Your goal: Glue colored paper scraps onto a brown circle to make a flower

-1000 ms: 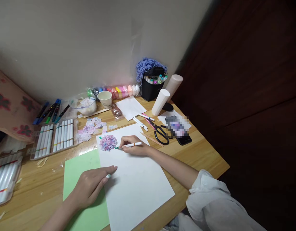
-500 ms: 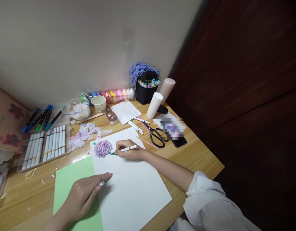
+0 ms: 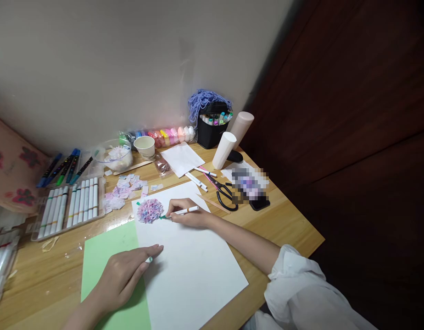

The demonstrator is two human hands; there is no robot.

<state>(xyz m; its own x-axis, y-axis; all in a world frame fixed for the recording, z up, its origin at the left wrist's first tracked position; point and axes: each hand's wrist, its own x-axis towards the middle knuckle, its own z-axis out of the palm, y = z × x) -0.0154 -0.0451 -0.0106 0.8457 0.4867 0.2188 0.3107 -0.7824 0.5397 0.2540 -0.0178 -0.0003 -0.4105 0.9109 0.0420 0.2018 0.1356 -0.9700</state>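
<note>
My right hand (image 3: 188, 213) is closed around a white marker (image 3: 187, 211), its tip end down on the white paper (image 3: 194, 261). Green marks (image 3: 163, 217) show by the tip, at the right edge of a round purple-pink flower (image 3: 150, 211) made of crumpled paper bits. Another small green mark lies at the flower's upper left. My left hand (image 3: 129, 272) rests across the white paper and the green sheet (image 3: 105, 256), index finger stretched out. Between its thumb and fingers sticks out the end of a marker cap (image 3: 149, 260); the rest of it is hidden.
Left of the papers lie a marker case (image 3: 70, 208) and torn paper scraps (image 3: 124, 190). Behind stand a plastic bowl (image 3: 114, 158) and a paper cup (image 3: 144, 147). Scissors (image 3: 225, 197), a phone (image 3: 260, 203), a white bottle (image 3: 224, 151) and a black marker bag (image 3: 210, 133) are right.
The view has shifted slightly, so everything sits a little further right. My right hand's marker stays at the flower's right edge, where the green mark looks slightly bigger. My left hand keeps its place.
</note>
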